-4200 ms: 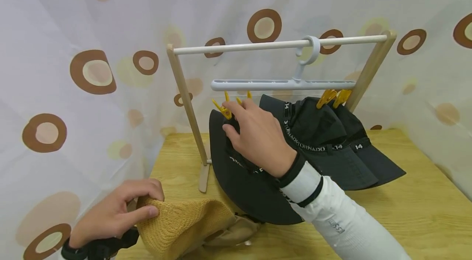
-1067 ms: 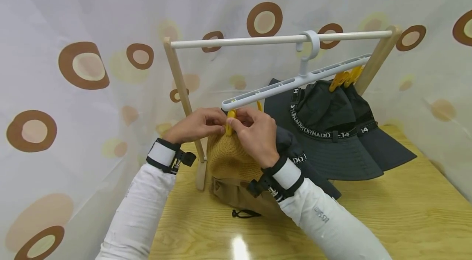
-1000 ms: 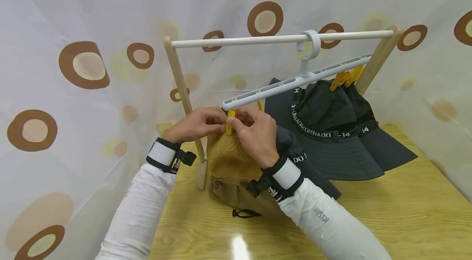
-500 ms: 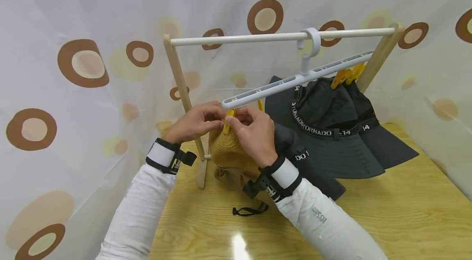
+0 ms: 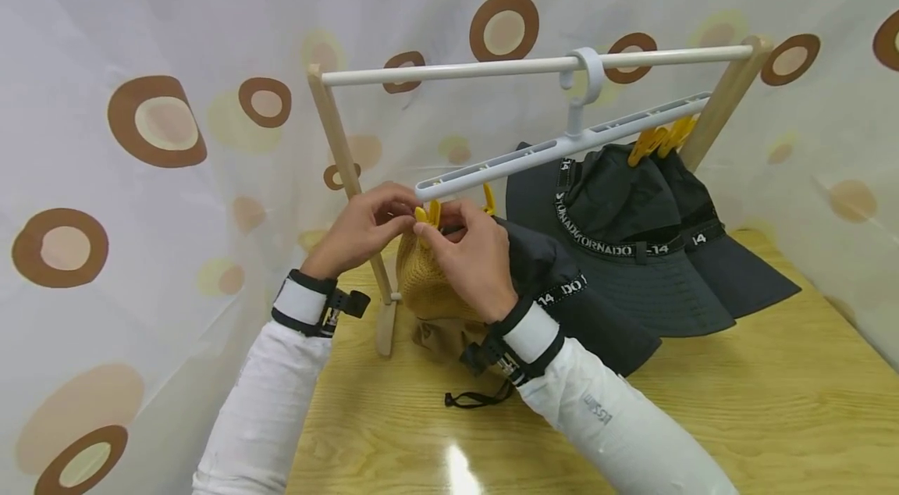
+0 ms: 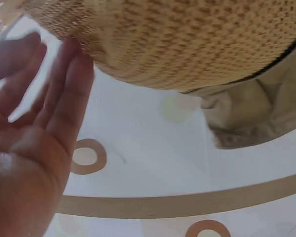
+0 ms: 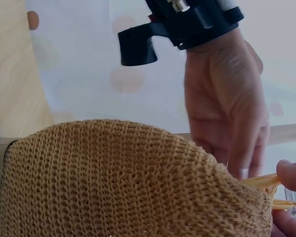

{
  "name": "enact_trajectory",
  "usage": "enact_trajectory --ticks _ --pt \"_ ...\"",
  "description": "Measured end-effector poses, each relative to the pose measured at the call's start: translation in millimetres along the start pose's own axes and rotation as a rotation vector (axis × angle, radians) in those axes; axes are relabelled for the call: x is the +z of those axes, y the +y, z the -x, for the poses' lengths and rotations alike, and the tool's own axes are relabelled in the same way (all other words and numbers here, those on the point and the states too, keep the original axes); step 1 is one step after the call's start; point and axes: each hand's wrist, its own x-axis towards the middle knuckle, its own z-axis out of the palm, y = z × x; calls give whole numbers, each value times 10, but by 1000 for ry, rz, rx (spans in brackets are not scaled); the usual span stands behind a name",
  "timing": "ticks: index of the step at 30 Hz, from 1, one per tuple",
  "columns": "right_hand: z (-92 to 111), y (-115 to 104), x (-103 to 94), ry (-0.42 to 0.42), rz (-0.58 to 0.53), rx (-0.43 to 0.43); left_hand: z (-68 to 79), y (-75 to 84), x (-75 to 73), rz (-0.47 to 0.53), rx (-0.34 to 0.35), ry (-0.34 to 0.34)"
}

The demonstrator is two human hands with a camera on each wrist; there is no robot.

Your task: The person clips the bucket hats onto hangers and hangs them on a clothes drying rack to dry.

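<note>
A tan woven sun hat point(image 5: 424, 276) with a khaki brim point(image 5: 444, 335) is held up beneath the left end of a white clip hanger point(image 5: 506, 161). My right hand point(image 5: 477, 253) pinches a yellow clip point(image 5: 434, 212) at the top of the crown; in the right wrist view, thumb and finger squeeze the clip point(image 7: 261, 183). Beside it my left hand point(image 5: 361, 228) pinches the crown top, its thumb close to the clip. In the left wrist view, left fingers point(image 6: 71, 94) touch the woven hat point(image 6: 187, 42). The clip's teeth are mostly hidden.
Dark bucket hats point(image 5: 625, 237) hang from yellow clips point(image 5: 663, 140) at the hanger's raised right end. A nearer dark hat point(image 5: 583, 300) hangs behind my right hand. The hanger hooks over a rack's white rod point(image 5: 456, 71) above a wooden table point(image 5: 779, 386).
The woven hat has gone from low left, in my left hand, up to the hanger, whose left end has dropped. Over the last second the clip has tilted and both hands shifted slightly up and left.
</note>
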Motion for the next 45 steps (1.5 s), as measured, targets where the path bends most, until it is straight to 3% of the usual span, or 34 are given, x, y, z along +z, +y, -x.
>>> enact_trajectory --ticks 4,9,13,16,22,30,39,45 --pt "-8 -36 59 3 46 -9 68 155 -33 -61 -33 168" --pt "-37 -127 173 -3 87 -8 118 360 -85 -122 -1 353" --pt "-86 -200 273 4 91 -25 191 403 -136 -128 -2 494" --pt "-127 -212 343 33 107 -38 298 372 -171 -72 -16 552" --pt "-138 -145 458 101 147 -6 578 283 -175 -27 -63 492" --pt "-171 -70 577 105 137 50 812 214 -100 9 -76 444" --pt "-408 -132 597 110 47 152 689 263 -63 5 -146 389" --pt "-462 -201 587 58 1 114 633 314 -92 -10 -164 383"
